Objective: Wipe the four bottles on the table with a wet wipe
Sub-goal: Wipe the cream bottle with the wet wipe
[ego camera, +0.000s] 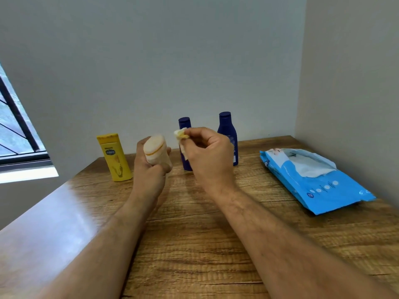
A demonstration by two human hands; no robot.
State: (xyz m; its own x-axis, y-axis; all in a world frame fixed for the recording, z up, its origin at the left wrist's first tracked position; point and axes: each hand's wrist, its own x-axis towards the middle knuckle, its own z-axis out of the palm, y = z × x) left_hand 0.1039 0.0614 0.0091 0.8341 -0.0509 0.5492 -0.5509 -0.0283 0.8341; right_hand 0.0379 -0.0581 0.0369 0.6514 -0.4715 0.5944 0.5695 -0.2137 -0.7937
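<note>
L hand (149, 169) curled round pale peach bottle (155, 152), held tilted above wooden table (194, 244), cap end toward camera; R hand (208, 152) just beside it, fingers pinching crumpled wet wipe (181, 137) w/ yellowish smear, wipe not touching bottle. Upright on table nr back wall: yellow bottle (114, 157) at left, small dark-blue bottle (184, 124) partly hidden behind R hand, taller dark-blue bottle (226, 130) to its right. At right, nr side wall, flat blue wipes pack (319, 186), flap open, white wipe showing.
</note>
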